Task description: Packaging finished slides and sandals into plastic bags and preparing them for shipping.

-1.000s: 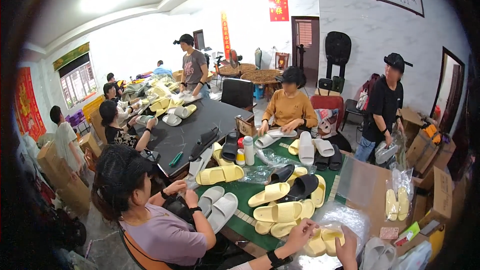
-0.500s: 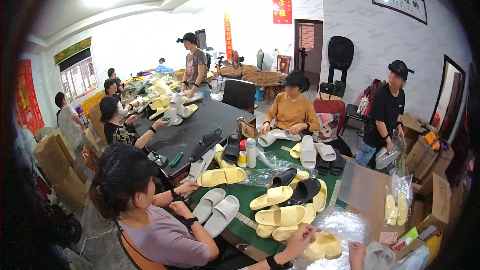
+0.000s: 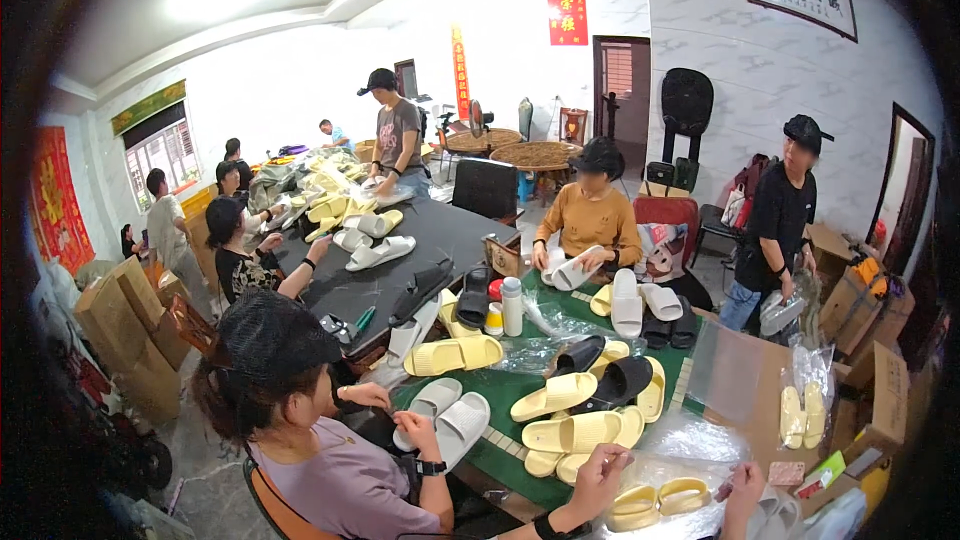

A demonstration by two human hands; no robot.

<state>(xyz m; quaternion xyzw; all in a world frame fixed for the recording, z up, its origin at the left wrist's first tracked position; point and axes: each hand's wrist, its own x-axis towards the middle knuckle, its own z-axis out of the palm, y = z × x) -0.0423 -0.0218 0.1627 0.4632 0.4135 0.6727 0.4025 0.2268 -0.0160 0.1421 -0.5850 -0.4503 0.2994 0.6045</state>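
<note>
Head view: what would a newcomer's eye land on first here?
Probably the spread of yellow slippers on the green table at lower centre, among grey and black ones. At the bottom edge the left hand and right hand flank a yellow pair in a clear bag. Behind, people sit around a long dark table with more slippers.

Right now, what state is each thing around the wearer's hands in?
left hand, resting on the clear bag's edge; grip unclear
right hand, at the bag's other side; grip unclear
clear bag, crumpled, lying on the table
yellow slipper pair, side by side inside the bag
white bottle, upright, capped
</note>
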